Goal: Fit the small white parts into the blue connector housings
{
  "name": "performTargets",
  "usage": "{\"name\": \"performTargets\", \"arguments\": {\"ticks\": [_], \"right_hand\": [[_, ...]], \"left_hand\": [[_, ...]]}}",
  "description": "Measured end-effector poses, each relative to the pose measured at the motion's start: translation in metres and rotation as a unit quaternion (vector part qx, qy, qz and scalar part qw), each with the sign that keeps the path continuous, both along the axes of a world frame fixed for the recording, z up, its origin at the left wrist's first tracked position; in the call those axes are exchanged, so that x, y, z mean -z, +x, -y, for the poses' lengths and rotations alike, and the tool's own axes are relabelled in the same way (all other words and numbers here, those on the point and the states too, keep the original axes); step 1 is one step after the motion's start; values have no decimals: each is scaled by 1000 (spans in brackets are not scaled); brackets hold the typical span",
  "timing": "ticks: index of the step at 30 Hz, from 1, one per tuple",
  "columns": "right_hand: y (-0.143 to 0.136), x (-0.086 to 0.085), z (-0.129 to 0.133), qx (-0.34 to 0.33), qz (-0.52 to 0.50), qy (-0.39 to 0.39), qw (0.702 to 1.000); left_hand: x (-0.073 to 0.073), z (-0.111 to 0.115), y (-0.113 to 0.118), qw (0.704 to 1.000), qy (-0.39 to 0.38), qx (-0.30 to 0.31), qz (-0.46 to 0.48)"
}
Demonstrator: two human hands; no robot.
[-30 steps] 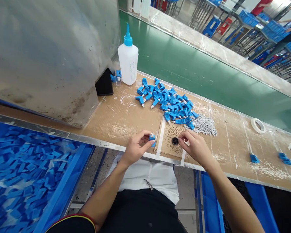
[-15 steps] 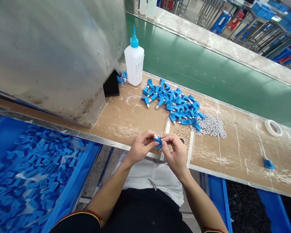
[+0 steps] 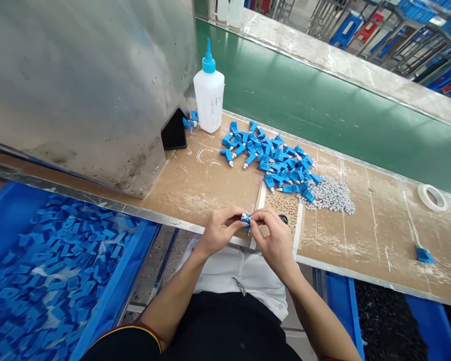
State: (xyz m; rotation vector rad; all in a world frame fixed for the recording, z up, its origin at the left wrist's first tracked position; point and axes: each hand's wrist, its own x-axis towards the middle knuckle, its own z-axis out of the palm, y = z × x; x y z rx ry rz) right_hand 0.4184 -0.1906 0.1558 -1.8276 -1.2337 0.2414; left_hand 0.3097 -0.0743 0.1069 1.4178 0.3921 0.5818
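Near the front edge of the bench, my left hand [image 3: 220,230] pinches a small blue plastic part [image 3: 245,219] with a whitish piece at its top. My right hand [image 3: 272,238] meets it from the right, thumb and forefinger closed at the part's side; whether a tiny piece sits between those fingertips is too small to tell. Beyond my hands lies a pile of blue parts with white tips [image 3: 274,158]. A heap of small grey pieces [image 3: 332,194] touches the pile's right end.
A white bottle with a blue nozzle [image 3: 209,100] stands behind, beside a black flat object [image 3: 174,131] and a metal panel [image 3: 78,90]. A tape roll [image 3: 432,197] lies right. Bins of blue parts [image 3: 60,271] and black pieces [image 3: 387,321] sit below the bench.
The blue part between my fingers has turned slightly, its whitish end now facing more upward. Both hands stay in nearly the same place, while the view has shifted a little.
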Motion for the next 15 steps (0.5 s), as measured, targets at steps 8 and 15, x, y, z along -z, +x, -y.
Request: {"name": "performTargets", "arguments": {"ticks": [8,15], "right_hand": [[6,8,4,-8,-95,24,995],[14,7,12,-30,-289,5,957]], "left_hand": [[0,2,1,1000,-12,8,1],[-6,2,8,997,-72,24,-1]]}}
